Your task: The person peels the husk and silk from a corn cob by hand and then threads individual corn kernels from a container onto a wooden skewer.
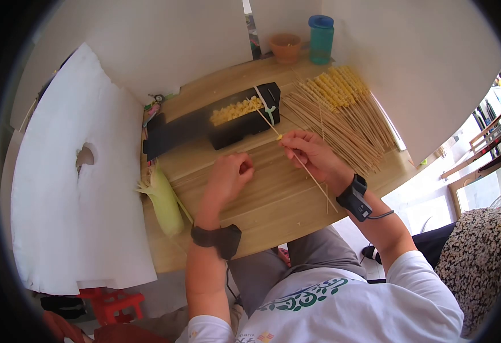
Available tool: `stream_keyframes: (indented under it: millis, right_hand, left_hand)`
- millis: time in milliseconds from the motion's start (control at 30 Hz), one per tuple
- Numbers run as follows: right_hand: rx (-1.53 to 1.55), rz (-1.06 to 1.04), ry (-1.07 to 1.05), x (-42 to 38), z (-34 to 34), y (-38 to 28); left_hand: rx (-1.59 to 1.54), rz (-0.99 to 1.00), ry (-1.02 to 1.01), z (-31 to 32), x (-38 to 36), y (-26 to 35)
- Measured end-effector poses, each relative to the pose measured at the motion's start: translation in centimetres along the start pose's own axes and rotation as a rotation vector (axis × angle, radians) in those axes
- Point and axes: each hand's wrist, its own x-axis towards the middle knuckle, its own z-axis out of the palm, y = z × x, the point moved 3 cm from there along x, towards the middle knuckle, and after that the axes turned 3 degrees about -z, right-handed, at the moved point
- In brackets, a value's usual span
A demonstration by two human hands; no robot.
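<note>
Right hand (283,143) clamped on one thin pale wooden skewer (313,180), fingertips at a small yellow piece (279,137) on it; left hand (231,174) curled over bare wood, can't tell if its fingertips meet. Held skewer is over the middle-right of the wood-grain tabletop (256,214), long axis slanting far-left to near-right, far tip at the right part of the open black box (233,137) of yellow kernels (236,110), near end toward the near edge. Open room: bare wood from the left hand to the near edge, also a strip beyond the box. Pale green husked ear (164,203) beside the left edge, pointing far-near; white panels stand along the left, far and right sides. Counts: one box, one ear, one terracotta pot (285,48) and one teal bottle with blue lid (321,43), both far right. Bare skewers (336,128) spread on the right, yellow-loaded skewers (339,88) at their far side; both overlap too much to count.
</note>
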Motion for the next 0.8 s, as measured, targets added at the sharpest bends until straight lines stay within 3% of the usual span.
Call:
stream_keyframes:
  millis: [133, 233, 333, 400, 433, 500, 533, 600, 800]
  right_hand:
    - [-0.013, 0.008, 0.007, 0.0, -0.1, 0.1]
    - [-0.027, 0.022, -0.021, 0.0, 0.0, 0.2]
    - [-0.061, 0.026, -0.035, -0.1, 0.2, 0.5]
    - [-0.067, 0.034, -0.052, -0.2, 0.4, 0.5]
    - [-0.074, 0.042, -0.068, -0.2, 0.6, 0.5]
    - [-0.079, 0.054, -0.088, -0.3, 0.9, 0.6]
    - [-0.087, 0.069, -0.103, -0.3, 1.0, 0.7]
    - [-0.104, 0.074, -0.135, -0.5, 1.3, 1.0]
    - [-0.236, 0.091, -0.193, -0.6, 1.8, 1.1]
  left_hand:
    - [0.016, 0.044, 0.016, -0.1, 0.1, -0.1]
    - [-0.066, -0.033, -0.011, -0.2, 0.2, -0.5]
    - [-0.297, -0.169, -0.038, -0.3, 1.0, -2.3]
    - [-0.815, -0.224, 0.081, -1.1, 1.2, -2.7]
    - [-0.81, -0.225, 0.083, -1.4, 1.2, -2.8]
    - [-1.159, -0.295, 0.304, -2.5, 1.1, -3.9]
    - [-1.151, -0.299, 0.311, -2.6, 1.1, -4.5]
    - [-1.505, -0.24, 0.335, -2.4, 1.2, -6.1]
    - [-1.588, -0.235, 0.351, -2.1, 1.5, -6.5]
